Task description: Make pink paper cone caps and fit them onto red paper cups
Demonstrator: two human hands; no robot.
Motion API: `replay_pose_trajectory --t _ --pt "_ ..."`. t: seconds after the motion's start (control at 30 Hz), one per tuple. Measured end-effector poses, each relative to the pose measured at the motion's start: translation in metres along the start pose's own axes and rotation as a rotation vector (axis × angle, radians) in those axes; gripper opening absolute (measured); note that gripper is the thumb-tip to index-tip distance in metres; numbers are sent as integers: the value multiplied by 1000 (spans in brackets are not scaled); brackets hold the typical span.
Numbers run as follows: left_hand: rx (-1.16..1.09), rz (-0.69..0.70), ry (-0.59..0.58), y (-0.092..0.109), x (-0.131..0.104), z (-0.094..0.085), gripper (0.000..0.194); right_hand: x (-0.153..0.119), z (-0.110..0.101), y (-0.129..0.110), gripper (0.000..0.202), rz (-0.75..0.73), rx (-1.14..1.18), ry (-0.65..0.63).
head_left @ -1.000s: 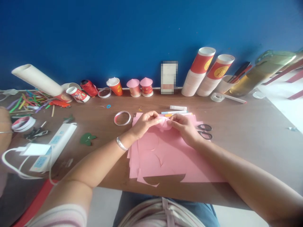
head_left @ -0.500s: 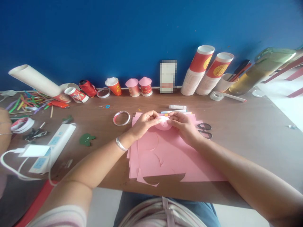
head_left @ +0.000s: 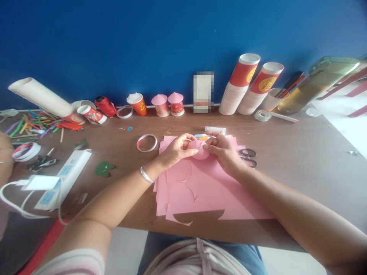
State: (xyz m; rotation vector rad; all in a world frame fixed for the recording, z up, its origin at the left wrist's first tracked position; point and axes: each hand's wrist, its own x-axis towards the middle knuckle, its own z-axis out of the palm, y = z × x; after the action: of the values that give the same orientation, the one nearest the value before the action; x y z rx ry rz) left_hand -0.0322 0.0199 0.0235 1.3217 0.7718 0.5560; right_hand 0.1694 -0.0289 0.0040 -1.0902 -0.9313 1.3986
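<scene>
Between my two hands is a pink paper circle (head_left: 202, 153) with a slit, its cut edges overlapping into a shallow cone. My left hand (head_left: 180, 148) grips its left side, thumb in front and fingers behind. On the opposite side, my right hand (head_left: 218, 146) pinches the paper near the slit. Both hands hover over a stack of pink paper sheets (head_left: 183, 198) with round pieces cut out. Black-handled scissors (head_left: 248, 153) lie beside my right wrist, their blades hidden. Markers (head_left: 200, 136) and a white glue stick (head_left: 215, 129) lie just beyond my fingers.
Two small cups with pink cone tops (head_left: 176, 104) stand by the wall. Tall paper cup stacks (head_left: 235, 95) are at back right, near a tape roll (head_left: 263, 115). A power strip (head_left: 64, 179) and colourful sticks (head_left: 34, 122) lie left. A tape ring (head_left: 146, 143) sits near my left hand.
The pink circle has tilted so more of its face shows, and its slit edges now overlap further. My fingers have shifted slightly along its rim.
</scene>
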Motion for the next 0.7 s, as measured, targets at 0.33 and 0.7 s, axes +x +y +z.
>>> replay_pose_trajectory --t 0.33,0.7 --pt "47 -22 9 1 1 2 46 -3 3 -2 57 6 -97 -20" --pt "76 -24 13 2 2 2 46 -4 4 -1 54 18 -86 -48"
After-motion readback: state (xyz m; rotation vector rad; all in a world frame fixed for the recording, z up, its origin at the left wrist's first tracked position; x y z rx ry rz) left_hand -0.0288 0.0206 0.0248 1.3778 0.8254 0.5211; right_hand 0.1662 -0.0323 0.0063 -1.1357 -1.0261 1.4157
